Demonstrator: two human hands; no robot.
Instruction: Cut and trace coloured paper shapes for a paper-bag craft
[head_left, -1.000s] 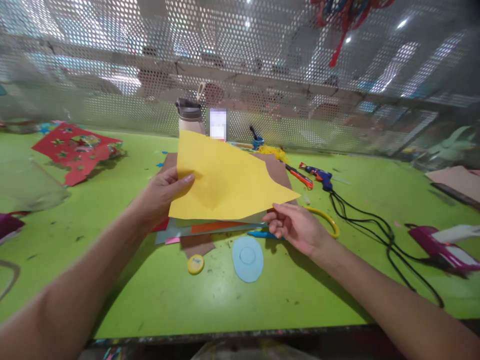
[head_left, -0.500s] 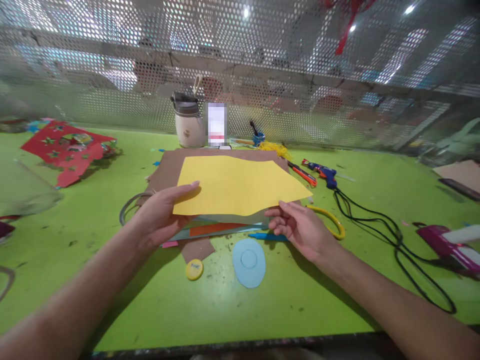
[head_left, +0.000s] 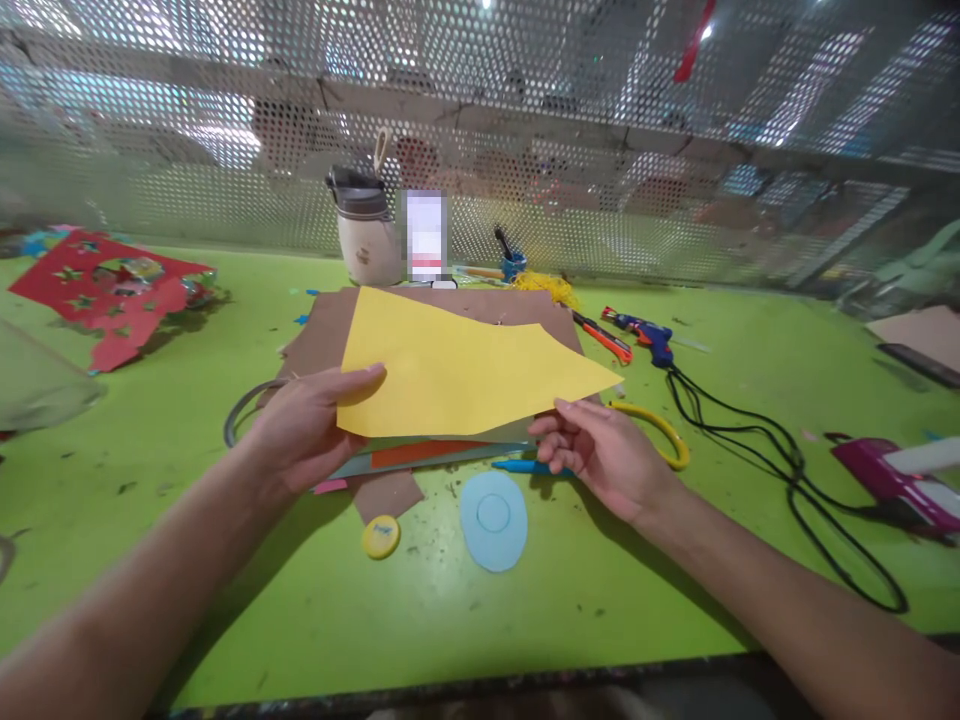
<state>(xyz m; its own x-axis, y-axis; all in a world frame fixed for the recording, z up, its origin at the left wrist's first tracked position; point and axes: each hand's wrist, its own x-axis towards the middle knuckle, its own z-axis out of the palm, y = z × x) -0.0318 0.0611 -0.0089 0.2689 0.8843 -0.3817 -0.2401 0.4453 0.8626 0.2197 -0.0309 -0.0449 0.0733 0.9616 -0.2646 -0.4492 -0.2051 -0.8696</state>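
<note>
Between my hands is a sheet of yellow paper [head_left: 450,370], its right end tapering to a point. My left hand [head_left: 307,420] grips its left edge, thumb on top and fingers underneath. At the lower right edge, my right hand [head_left: 592,450] pinches the sheet between thumb and curled fingers. Beneath lies a stack of brown card [head_left: 311,330] with an orange sheet [head_left: 420,453] and pale blue paper. A blue pen [head_left: 529,467] lies partly behind my right hand. Nearer me are a light blue paper piece [head_left: 493,540] with a drawn circle and a yellow round disc [head_left: 381,537].
On the green table [head_left: 375,630], a blue glue gun [head_left: 649,340] with a black cord, an orange cutter [head_left: 607,338] and a yellow ring [head_left: 660,430] lie right. Behind stand a white bottle [head_left: 367,240] and a phone [head_left: 426,235]. Red cut paper [head_left: 127,290] lies left.
The yellow sheet has tilted, its upper left corner rising and its left side dipping slightly lower. Both hands keep their hold. The view has shifted a little.
</note>
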